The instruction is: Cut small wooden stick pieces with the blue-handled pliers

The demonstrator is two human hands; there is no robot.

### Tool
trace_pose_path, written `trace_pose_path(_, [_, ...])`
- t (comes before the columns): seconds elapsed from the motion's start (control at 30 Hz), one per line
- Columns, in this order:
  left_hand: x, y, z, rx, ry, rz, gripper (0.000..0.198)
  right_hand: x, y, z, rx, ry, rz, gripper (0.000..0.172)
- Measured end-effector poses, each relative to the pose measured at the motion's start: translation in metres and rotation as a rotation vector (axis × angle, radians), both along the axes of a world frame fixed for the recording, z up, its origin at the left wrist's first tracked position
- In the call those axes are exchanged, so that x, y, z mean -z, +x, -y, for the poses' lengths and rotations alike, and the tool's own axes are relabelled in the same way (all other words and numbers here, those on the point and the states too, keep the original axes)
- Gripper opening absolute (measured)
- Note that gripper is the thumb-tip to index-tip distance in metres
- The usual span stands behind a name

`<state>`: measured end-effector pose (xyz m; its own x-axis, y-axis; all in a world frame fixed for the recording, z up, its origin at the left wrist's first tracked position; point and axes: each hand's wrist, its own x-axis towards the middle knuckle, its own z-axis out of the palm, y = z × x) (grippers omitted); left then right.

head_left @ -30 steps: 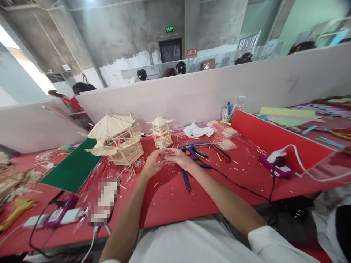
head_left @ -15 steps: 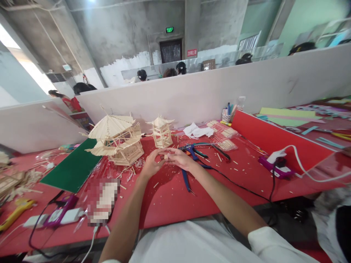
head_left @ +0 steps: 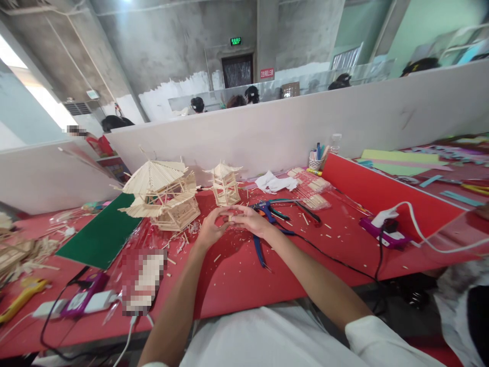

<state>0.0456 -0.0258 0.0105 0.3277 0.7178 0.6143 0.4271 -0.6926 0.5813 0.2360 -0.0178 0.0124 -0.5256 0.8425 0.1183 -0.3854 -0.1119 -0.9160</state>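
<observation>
My left hand [head_left: 211, 228] and my right hand [head_left: 249, 220] meet over the red table [head_left: 237, 278], fingertips pinched together on a small wooden stick piece [head_left: 229, 218]. Just behind them stands a small wooden stick pavilion [head_left: 225, 184]. A larger stick pavilion [head_left: 162, 193] stands to the left. A blue glue gun [head_left: 267, 210] lies right of my right hand, its black cord trailing off to the right.
A green cutting mat [head_left: 101, 235] lies at left, with stick scraps around it. A power strip [head_left: 385, 232], a pen cup [head_left: 316, 159], white cloth [head_left: 273, 182] and packs of sticks [head_left: 311, 191] sit at right. A pale divider wall [head_left: 290, 127] runs behind; people sit beyond it.
My fingers have shifted slightly around the small piece, the fingertips parting a little so the piece shows between them. Both hands stay in the same place.
</observation>
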Motion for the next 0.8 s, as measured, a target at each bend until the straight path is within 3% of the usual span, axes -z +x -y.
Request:
trace_pose_path(0.27, [0.003,-0.001,-0.002,0.028,-0.034,-0.009,0.045,0.012,-0.004,-0.008,0.070,0.041,0.016,0.044])
trace_pose_path(0.8, [0.002,-0.004,-0.004,0.013,0.071,-0.107,0.042,0.016,-0.003,-0.013,0.101,0.053,0.031,0.050])
